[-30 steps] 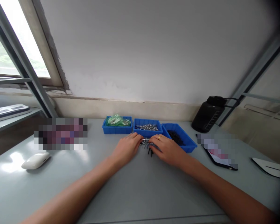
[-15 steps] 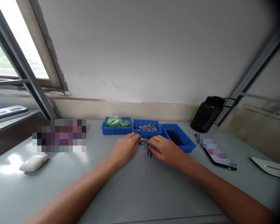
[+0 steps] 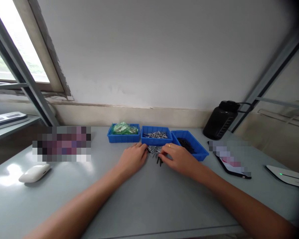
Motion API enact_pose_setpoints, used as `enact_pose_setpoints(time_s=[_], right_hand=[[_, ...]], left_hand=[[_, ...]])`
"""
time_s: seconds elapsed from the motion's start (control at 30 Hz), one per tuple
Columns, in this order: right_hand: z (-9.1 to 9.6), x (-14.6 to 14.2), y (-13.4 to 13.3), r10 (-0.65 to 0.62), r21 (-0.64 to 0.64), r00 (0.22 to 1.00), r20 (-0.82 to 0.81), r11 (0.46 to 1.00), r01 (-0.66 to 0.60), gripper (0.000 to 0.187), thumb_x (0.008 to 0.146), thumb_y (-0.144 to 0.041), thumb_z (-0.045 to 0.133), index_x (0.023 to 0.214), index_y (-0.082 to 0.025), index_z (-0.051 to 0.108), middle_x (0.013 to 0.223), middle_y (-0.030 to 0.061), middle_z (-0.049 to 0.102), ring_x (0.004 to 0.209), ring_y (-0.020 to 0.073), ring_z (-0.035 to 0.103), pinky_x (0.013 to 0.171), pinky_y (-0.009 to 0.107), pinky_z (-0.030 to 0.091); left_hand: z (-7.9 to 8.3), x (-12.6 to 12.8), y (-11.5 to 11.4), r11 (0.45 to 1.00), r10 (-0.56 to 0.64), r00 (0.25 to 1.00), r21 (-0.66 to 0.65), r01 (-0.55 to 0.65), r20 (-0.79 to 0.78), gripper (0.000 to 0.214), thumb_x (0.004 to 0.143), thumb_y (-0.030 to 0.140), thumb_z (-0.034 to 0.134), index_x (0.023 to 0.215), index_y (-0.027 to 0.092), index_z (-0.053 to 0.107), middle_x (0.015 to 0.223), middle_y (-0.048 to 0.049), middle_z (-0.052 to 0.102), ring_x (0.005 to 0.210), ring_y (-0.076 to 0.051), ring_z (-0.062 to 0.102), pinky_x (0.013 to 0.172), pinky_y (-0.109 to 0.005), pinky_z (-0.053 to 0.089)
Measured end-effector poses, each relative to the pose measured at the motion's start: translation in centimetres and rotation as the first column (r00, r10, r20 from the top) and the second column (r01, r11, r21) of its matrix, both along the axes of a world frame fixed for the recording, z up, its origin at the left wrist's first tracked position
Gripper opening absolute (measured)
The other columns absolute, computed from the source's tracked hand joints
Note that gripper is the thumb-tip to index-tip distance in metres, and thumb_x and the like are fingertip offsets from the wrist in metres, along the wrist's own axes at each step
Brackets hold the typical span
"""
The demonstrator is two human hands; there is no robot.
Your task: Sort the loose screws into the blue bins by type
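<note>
The loose fasteners (image 3: 153,150) look like bare, shiny metal, as do the pins (image 3: 157,134) in the middle bin (image 3: 156,141), which is smooth blue plastic. Thin, crinkled, glossy green plastic makes the bag (image 3: 123,127). The counter (image 3: 149,202) is smooth with a soft sheen; the earbud case (image 3: 34,173), glossy white plastic; the bottle (image 3: 217,123), dark, smooth plastic; the wall (image 3: 149,59), matt paint.

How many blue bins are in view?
3, side by side beyond the hands: left bin with green plastic, middle bin with silver pins, angled right bin with black pieces. None looks hidden.
</note>
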State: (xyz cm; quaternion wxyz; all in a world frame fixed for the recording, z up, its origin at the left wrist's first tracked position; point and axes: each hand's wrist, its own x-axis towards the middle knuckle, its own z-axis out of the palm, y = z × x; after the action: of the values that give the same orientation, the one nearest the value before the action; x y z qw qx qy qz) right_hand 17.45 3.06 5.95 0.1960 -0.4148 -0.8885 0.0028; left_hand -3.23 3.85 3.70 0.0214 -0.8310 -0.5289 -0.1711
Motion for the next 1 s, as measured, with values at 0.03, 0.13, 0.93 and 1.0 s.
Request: enact_pose_setpoints(time_s=[0.03, 0.13, 0.93, 1.0], right_hand=[[-0.1, 0.1, 0.2, -0.022, 0.024, 1.000, -0.019, 0.999, 0.023, 0.017, 0.091, -0.029, 0.046, 0.084, -0.020, 0.059, 0.082, 0.0018, 0.061, 0.080, 0.0164, 0.058, 0.071, 0.029, 0.046], [-0.6, 0.5, 1.0, -0.109, 0.143, 0.992, -0.071, 0.983, 0.118, 0.026, 0.090, -0.030, 0.048, 0.111, -0.018, 0.057, 0.110, 0.0087, 0.061, 0.103, 0.0217, 0.056, 0.089, 0.036, 0.045], [-0.4, -0.5, -0.5, 0.169, -0.051, 0.983, 0.067, 0.985, -0.166, 0.022, 0.088, -0.019, 0.050, 0.106, -0.017, 0.062, 0.102, 0.0081, 0.062, 0.099, 0.0193, 0.055, 0.089, 0.034, 0.044], [-0.3, -0.5, -0.6, 0.170, -0.058, 0.983, 0.072, 0.984, -0.166, 0.022, 0.089, -0.020, 0.049, 0.106, -0.018, 0.062, 0.101, 0.0078, 0.062, 0.098, 0.0194, 0.055, 0.087, 0.034, 0.044]], left_hand=[[0.0, 0.0, 0.0, 1.000, -0.008, 1.000, 0.001, 0.008, -0.004, 0.017, 0.092, 0.025, 0.040, 0.091, 0.020, 0.056, 0.090, -0.0049, 0.063, 0.089, -0.024, 0.060, 0.066, -0.031, 0.046], [-0.1, 0.0, 0.0, 0.999, -0.030, 0.999, 0.010, 0.030, -0.010, 0.019, 0.092, 0.025, 0.039, 0.091, 0.019, 0.057, 0.089, -0.0051, 0.062, 0.088, -0.023, 0.059, 0.068, -0.032, 0.047], [-1.0, -0.5, 0.9, 0.994, -0.080, 0.996, -0.078, 0.082, 0.026, 0.028, 0.084, 0.007, 0.038, 0.093, 0.019, 0.061, 0.095, -0.0073, 0.061, 0.086, -0.022, 0.060, 0.072, -0.030, 0.047], [-1.0, -0.6, 0.9, 0.991, -0.105, 0.992, -0.072, 0.110, 0.064, 0.030, 0.082, 0.005, 0.037, 0.092, 0.019, 0.061, 0.093, -0.0068, 0.062, 0.085, -0.021, 0.061, 0.072, -0.030, 0.047]])
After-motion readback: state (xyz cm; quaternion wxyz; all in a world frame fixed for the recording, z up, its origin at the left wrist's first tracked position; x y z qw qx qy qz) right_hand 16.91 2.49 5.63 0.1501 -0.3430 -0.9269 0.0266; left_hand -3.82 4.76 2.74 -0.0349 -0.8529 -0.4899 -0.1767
